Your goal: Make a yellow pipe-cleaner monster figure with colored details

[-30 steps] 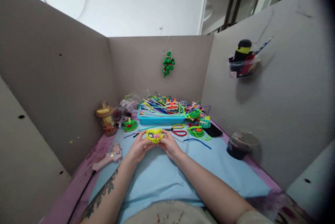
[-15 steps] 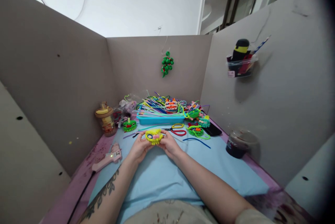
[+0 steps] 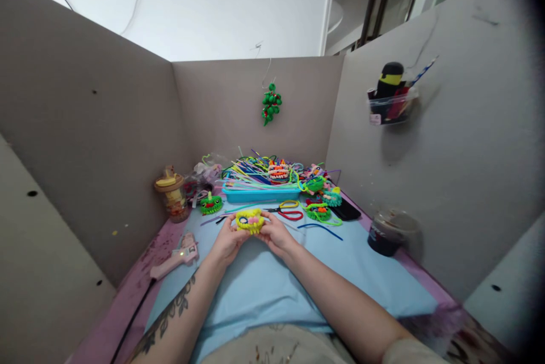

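Between my two hands is a small yellow pipe-cleaner figure, with a pink patch and a blue ring on its front. My left hand grips its left side, fingers curled round the edge. On the other side my right hand pinches the right edge. Some fingertips are hidden behind the figure. Just beyond the right hand lie scissors with one red and one yellow handle. A blue pipe cleaner rests to the right, on the light blue cloth.
A blue tray heaped with pipe cleaners stands at the back. Green pipe-cleaner figures lie on both sides. At left are a pink glue gun with a cord and a lidded cup. A phone and a dark tub are right.
The yellow figure has tilted slightly in my hands, so its front opening shows differently. Both hands keep their hold in nearly the same place.
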Motion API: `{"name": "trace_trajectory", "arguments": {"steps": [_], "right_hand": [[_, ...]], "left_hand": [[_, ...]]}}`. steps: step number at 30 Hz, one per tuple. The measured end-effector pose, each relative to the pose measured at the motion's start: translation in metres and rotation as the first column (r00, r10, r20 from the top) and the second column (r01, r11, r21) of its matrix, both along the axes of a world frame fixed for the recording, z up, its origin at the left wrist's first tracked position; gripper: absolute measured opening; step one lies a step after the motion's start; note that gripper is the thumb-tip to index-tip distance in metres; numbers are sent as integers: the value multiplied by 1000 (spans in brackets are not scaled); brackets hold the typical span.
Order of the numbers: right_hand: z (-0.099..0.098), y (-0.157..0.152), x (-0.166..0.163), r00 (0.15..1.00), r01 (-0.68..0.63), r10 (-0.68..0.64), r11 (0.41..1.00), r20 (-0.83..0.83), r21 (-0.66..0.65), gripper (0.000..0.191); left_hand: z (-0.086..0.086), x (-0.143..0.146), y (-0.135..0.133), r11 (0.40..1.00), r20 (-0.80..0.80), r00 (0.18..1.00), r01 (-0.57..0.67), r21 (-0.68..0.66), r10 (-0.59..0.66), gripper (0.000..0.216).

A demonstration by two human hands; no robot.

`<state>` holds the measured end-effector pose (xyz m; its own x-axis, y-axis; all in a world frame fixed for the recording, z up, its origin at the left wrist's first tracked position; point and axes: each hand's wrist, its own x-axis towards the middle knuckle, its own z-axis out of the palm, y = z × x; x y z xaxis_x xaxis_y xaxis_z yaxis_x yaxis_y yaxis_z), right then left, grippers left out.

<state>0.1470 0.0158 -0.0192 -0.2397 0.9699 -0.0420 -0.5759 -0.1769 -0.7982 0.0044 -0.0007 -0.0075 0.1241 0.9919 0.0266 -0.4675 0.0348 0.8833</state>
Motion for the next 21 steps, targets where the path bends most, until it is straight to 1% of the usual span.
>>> {"name": "trace_trajectory", "arguments": {"steps": [4,6,10,13,18,21], "right_hand": [[4,-3,0,999,-30,32,998,-41,56,50],[4,-4,-1,999,-31,35,994,-41,104,53],[1,-5,-7,998,47,-55,974,28,219,60],[-1,-4,-8,991,79,-105,961,88,263,54],[2,-4,-6,985,43,-93,948,145,314,35],[5,-5,-5,987,42,-86,952,134,302,29]], "left_hand": [[0,2,0,996,20,996,-84,-9,84,65],[0,5,0,993,27,993,-119,-9,119,65],[-2,9,0,990,24,990,-137,8,137,65],[-3,9,0,995,35,995,-95,29,94,67],[-1,-1,0,999,53,998,33,34,-34,77],[1,-6,0,996,97,991,88,15,-89,81]]}}
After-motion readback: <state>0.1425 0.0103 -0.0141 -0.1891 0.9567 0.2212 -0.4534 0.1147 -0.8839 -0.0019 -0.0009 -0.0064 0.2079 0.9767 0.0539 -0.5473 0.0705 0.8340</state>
